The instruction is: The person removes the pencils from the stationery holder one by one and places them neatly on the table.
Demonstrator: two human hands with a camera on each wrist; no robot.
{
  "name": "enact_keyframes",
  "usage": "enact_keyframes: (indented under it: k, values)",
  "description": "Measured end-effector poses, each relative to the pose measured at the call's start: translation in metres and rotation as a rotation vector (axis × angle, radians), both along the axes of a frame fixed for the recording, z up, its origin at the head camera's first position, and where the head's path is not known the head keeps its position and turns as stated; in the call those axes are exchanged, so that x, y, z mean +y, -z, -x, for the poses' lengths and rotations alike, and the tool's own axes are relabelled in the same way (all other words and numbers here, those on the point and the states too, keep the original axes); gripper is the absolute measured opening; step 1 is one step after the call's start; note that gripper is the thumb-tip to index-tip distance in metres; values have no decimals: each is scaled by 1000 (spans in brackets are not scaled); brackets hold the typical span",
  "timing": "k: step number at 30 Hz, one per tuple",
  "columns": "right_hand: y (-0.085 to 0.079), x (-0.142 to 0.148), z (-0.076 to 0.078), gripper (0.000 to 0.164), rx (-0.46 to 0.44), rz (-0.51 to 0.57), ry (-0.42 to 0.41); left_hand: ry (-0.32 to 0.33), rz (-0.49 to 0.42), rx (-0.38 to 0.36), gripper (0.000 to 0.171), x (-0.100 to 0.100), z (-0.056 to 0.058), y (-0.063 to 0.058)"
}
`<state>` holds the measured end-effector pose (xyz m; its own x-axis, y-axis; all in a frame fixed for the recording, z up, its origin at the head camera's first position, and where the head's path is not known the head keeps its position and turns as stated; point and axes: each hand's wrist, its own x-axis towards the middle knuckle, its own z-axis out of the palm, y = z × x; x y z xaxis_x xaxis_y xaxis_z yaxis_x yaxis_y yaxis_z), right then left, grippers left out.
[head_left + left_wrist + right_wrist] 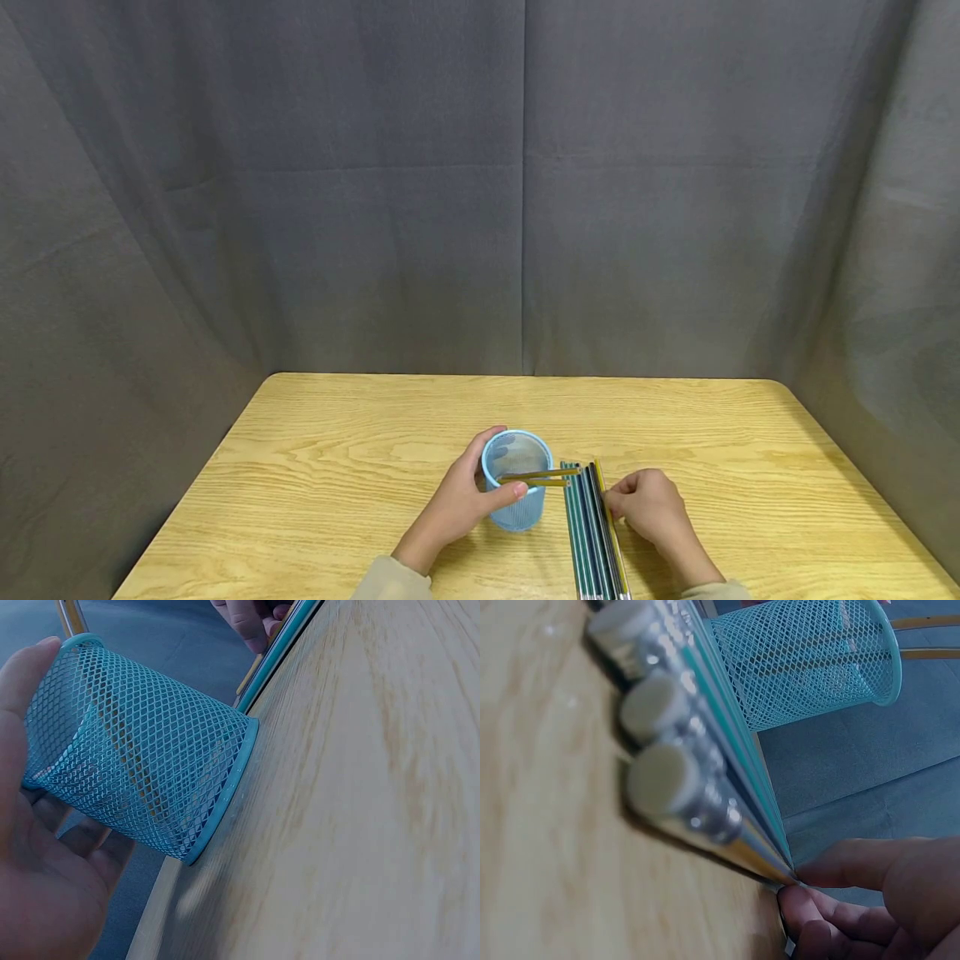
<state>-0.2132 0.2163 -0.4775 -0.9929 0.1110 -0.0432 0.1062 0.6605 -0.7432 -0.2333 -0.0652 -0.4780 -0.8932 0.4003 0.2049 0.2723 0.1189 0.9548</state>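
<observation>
My left hand grips a light blue mesh pencil cup, thumb at the near side and fingers round the far side. The cup stands upright on the table, and two yellow pencils lean out over its right rim. To its right lies a row of green and dark pencils, side by side, with their eraser ends toward the person. A yellow pencil forms the row's right edge. Thumb and fingertips of my right hand pinch that pencil along its far half; it lies on the table.
Under everything is a light wooden table with rounded far corners. Grey curtains hang behind it and along both sides. Bare wood lies left of the cup and right of my right hand.
</observation>
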Motion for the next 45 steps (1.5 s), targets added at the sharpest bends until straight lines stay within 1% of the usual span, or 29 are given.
enact_keyframes:
  k: [12, 21, 34, 41, 45]
  values:
    - [-3, 2, -1, 15, -18, -4, -16, 0, -3, 7, 75, 0, 0, 0]
    - [-2, 5, 2, 19, -12, 6, -31, 7, -14, 8, 75, 0, 1, 2]
    - [-5, 3, 2, 15, -9, 77, -1, 7, -5, 8, 75, 0, 1, 1]
    - [-10, 3, 0, 15, 20, 96, -27, 10, -2, 6, 75, -1, 0, 0]
    - [-12, 2, 0, 13, 22, 112, -25, 9, -1, 6, 75, -1, 0, 0]
